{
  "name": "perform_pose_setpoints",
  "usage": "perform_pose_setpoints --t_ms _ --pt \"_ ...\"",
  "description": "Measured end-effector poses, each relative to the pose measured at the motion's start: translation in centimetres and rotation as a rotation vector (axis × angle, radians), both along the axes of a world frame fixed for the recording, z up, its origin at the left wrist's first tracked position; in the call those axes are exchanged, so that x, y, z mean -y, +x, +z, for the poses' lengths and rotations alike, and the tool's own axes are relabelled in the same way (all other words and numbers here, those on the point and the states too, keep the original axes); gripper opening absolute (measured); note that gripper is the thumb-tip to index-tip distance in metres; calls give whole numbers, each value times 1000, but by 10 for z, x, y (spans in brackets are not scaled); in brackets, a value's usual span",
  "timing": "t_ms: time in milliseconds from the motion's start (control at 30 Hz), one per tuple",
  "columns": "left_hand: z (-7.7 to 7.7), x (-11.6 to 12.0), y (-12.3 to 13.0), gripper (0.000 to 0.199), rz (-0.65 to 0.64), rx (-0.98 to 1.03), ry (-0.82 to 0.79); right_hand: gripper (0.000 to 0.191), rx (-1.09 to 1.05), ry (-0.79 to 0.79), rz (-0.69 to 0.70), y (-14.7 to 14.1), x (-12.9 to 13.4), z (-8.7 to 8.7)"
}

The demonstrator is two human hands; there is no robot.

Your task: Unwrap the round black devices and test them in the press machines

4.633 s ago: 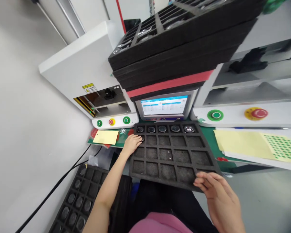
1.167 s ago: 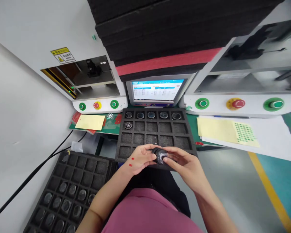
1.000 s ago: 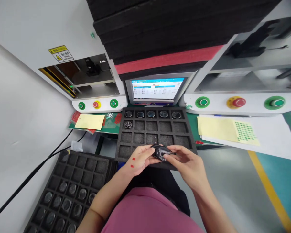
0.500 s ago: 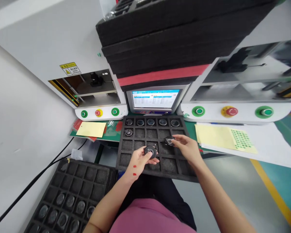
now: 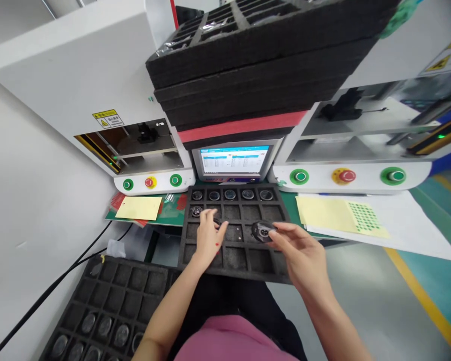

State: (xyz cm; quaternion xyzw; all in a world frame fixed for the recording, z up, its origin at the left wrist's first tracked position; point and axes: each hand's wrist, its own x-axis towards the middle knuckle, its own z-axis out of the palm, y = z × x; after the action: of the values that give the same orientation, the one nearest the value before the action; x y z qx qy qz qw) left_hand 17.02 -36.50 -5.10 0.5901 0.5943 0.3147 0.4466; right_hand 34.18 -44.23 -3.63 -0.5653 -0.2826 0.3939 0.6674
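Observation:
My right hand [image 5: 302,250] pinches a round black watch case [image 5: 262,231] at its right edge, above the foam tray [image 5: 244,273]. A small round centre with dots shows on the case. My left hand [image 5: 207,240] reaches palm down over the tray's left part, thumb and fingers curved around another dark round watch case [image 5: 217,222], mostly hidden beneath them. Just left of those fingers, one watch case [image 5: 196,211] with light marks sits in a second-row pocket. Several round glassy-faced pieces [image 5: 230,194] fill the tray's back row.
Behind the tray stands a screen [image 5: 235,159], under a tall stack of black foam trays [image 5: 248,85]. Press machines with green buttons [image 5: 299,176] and red stop buttons [image 5: 346,176] flank it. Yellow sheets [image 5: 139,207] lie on the bench. Another foam tray [image 5: 124,273] is at lower left.
My left hand has moved left and turned palm down, lowering its watch case toward the tray. My right hand still holds its case, now nearer me with its round centre facing up. The view has shifted slightly.

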Motion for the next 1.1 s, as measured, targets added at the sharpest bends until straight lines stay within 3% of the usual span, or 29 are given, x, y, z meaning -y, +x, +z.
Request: perform_pose_setpoints --t_ms 133,233,333,433,500,733,933,1100 --pt "32 41 15 36 -231 336 -10 27 32 99 -65 -19 12 12" --pt "46 63 26 32 -164 552 20 21 62 179 -114 -35 17 17" --pt "52 72 31 22 -60 521 32 10 288 277 -140 -43 21 22" --pt "55 75 26 21 -55 449 80 17 754 381 -194 -43 25 28" --pt "58 77 22 22 -66 398 128 19 914 414 -217 -41 26 32" --pt "63 89 14 29 -108 354 183 19 990 457 -189 -39 30 41" --pt "68 91 14 23 -56 468 187 19 1047 480 -143 -39 37 42" --pt "70 90 15 17 -10 430 220 21 1052 515 -62 -36 39 44"
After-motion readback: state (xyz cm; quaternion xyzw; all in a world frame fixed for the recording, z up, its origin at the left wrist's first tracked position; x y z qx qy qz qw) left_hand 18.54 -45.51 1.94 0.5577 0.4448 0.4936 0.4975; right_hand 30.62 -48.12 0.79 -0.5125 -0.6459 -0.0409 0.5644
